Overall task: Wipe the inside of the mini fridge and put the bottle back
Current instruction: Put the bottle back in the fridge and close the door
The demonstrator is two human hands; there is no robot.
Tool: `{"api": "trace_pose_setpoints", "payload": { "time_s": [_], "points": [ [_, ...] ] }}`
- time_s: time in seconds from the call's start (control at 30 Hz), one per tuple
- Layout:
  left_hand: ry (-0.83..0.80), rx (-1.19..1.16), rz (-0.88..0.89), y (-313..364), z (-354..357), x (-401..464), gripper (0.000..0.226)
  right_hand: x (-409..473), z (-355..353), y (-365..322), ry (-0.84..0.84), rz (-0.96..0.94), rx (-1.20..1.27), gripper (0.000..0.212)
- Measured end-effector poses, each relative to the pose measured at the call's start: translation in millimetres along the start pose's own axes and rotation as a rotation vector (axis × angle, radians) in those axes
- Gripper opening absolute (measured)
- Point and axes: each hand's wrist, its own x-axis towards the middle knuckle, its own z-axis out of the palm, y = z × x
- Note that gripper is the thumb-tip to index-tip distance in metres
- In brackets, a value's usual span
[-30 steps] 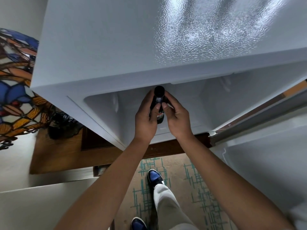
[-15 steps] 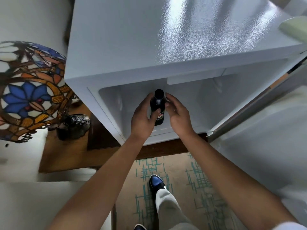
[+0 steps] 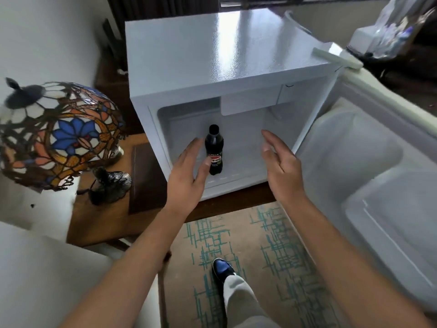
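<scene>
The bottle [image 3: 214, 151] stands upright mid-frame inside the fridge [image 3: 236, 55], both hands, left [image 3: 189, 176] and right [image 3: 281, 166], spread and empty, so only shutting the door [image 3: 369, 176] seems left.

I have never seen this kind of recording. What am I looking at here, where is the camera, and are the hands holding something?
There is no machine: a person works with bare hands. The one camera sits on the person's head and looks forward and down, so you see their own arms. In front stands a small white fridge with its door swung open to the right. A dark bottle stands upright inside it. The left hand is open, right beside the bottle, without a grip on it. The right hand is open and apart from it. A coloured glass lamp stands to the left.
</scene>
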Motion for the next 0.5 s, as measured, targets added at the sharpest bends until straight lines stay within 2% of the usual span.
{"api": "trace_pose_setpoints", "payload": {
  "time_s": [0.17,0.27,0.5],
  "points": [
    [0.004,0.010,0.045,35,-26,-38,0.056,-63,-42,-37,0.019,-0.153,-0.143,0.047],
    [0.011,0.016,0.144,61,-35,-57,0.053,-102,-71,-63,0.038,-0.214,-0.248,0.052],
    [0.004,0.029,0.308,141,-27,-87,0.056,-167,-150,-94,0.294,-0.356,-0.549,0.050]
  ]
}}
